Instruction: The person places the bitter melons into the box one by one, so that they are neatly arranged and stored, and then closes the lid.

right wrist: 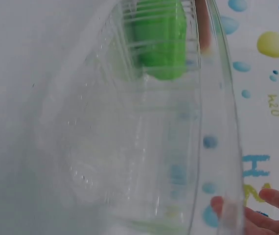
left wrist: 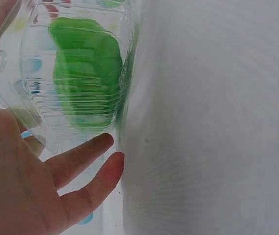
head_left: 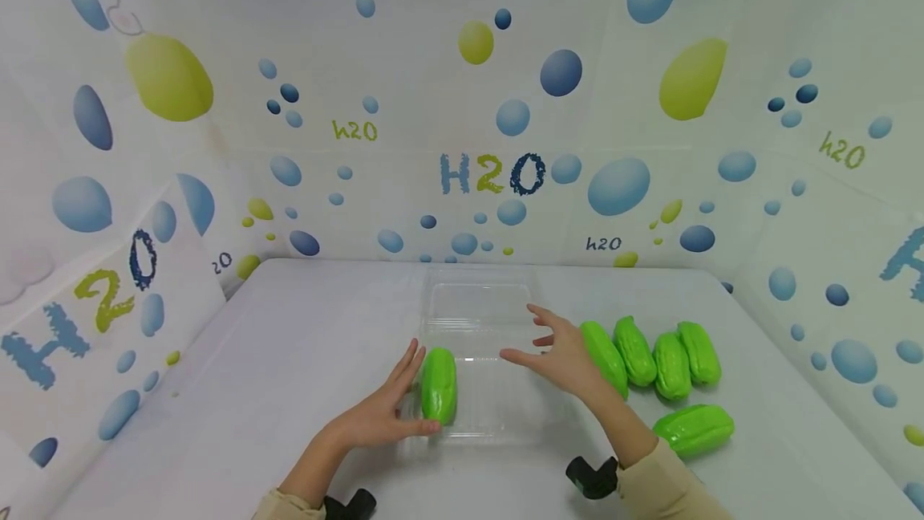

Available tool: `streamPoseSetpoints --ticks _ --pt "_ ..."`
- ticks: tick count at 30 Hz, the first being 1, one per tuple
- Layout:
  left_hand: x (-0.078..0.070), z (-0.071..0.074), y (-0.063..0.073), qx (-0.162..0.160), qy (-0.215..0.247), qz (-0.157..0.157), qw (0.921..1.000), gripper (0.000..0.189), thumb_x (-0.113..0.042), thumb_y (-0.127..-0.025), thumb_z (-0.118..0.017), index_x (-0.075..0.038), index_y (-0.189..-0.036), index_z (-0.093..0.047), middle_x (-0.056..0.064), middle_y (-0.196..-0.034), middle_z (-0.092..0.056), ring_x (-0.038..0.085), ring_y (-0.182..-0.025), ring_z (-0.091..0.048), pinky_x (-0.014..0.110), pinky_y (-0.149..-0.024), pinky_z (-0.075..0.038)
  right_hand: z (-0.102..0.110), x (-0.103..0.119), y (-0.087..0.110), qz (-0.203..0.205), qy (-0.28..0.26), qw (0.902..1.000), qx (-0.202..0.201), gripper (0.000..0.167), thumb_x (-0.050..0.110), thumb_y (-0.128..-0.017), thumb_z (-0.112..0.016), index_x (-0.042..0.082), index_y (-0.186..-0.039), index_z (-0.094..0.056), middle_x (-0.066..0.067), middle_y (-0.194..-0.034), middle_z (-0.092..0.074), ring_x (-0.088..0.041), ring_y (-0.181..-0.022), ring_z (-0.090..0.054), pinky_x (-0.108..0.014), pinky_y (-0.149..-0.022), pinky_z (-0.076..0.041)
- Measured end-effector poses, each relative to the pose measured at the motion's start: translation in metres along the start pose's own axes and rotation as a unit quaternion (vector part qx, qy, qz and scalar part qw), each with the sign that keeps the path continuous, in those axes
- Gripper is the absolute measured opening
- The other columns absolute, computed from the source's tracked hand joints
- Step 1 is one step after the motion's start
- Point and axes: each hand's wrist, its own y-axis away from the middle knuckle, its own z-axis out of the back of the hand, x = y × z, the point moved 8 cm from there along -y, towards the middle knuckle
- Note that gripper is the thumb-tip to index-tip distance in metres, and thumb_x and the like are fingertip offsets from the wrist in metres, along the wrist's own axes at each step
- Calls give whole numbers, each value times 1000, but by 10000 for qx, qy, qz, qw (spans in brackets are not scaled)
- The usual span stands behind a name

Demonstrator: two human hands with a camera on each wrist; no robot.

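Note:
A clear plastic container (head_left: pixel 498 416) lies on the white table with its lid part (head_left: pixel 480 295) folded back behind it. In its left side lies a shiny bright green elongated, lobed vegetable-like piece (head_left: pixel 439 386), seen through the ribbed wall in the left wrist view (left wrist: pixel 88 73). My left hand (head_left: pixel 375 416) is at the container's left edge, fingers straight beside the green piece and thumb near its front end. My right hand (head_left: pixel 563 351) hovers over the container's right side, fingers spread, holding nothing.
Several similar green pieces stand in a row (head_left: pixel 671 363) right of the container. One more green piece (head_left: pixel 695 430) lies crosswise in front of them, near my right sleeve (head_left: pixel 664 484). A patterned backdrop (head_left: pixel 404 103) encloses the table's back and sides.

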Motion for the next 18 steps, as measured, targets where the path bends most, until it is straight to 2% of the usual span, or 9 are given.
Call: streamPoseSetpoints --ticks 5,12,18 --pt "1 0 0 -1 -50 22 10000 104 -37 -78 -72 -11 -148 1 11 -152 14 45 -134 -9 60 -86 -40 12 -6 0 88 89 9999 -92 83 43 -71 -77 9 -137 -41 -18 -128 -50 -32 -100 -59 -39 -77 -52" --pt "1 1 1 -4 -59 -3 10000 104 -37 -78 -72 -12 -148 1 10 -152 14 46 -132 -14 60 -86 -41 24 -10 2 -18 303 9995 -88 86 46 -70 -75 9 -139 -38 -20 -130 -48 -32 -102 -58 -40 -78 -52" --pt "2 0 1 2 6 14 10000 104 -37 -78 -72 -13 -148 1 10 -152 14 45 -133 -9 61 -86 -39 31 -14 2 -36 399 9991 -162 86 48 -71 -74 10 -139 -38 -21 -130 -48 -33 -103 -57 -41 -77 -52"
